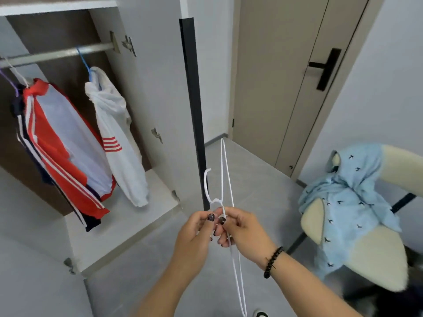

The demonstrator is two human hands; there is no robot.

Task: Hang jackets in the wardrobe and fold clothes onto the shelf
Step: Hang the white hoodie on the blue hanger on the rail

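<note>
Head view: both hands pinch a thin white wire hanger [225, 179] at its neck, left hand [196, 232] and right hand [242, 229] with fingertips closed on it, over grey floor tiles [263, 179]. Glossy jackets [68, 143] hang from the wardrobe rail [57, 53]. A soft blue shirt [350, 197] drapes a cream chair [375, 259] at right.

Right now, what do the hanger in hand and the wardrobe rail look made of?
White hanger: thin wire, likely metal under a matte white coating; the slender, evenly bent outline suggests so. Both the left hand and the right hand pinch it near the neck. Wardrobe rail: silvery metal with a dull sheen, possibly aluminium or steel; I cannot tell which.
</note>
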